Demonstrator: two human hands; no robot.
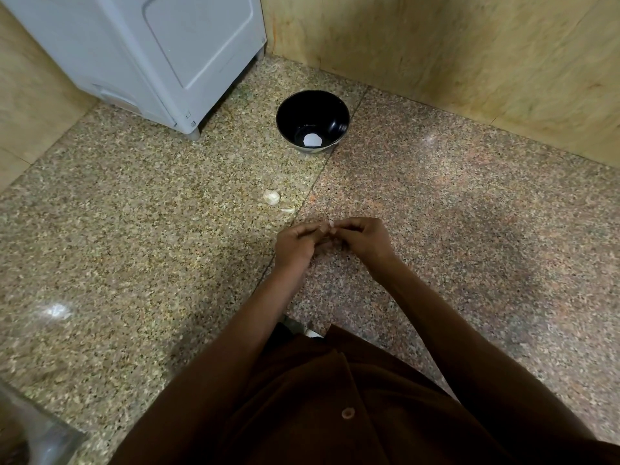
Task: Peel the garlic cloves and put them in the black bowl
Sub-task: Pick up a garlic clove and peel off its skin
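A black bowl (312, 119) stands on the speckled stone floor ahead of me, with one pale round piece at its bottom. My left hand (297, 241) and my right hand (362, 237) meet just above the floor, fingers curled, pinching a small garlic clove (330, 225) between them; the fingertips hide most of it. A whitish garlic piece (271, 197) lies on the floor between my hands and the bowl, with a thin curl of skin (288, 210) beside it.
A grey-white appliance (161, 58) stands at the back left, close to the bowl. Yellowish stone walls (453, 52) close the corner behind and to the right. A shiny metal object (30, 434) shows at the bottom left edge.
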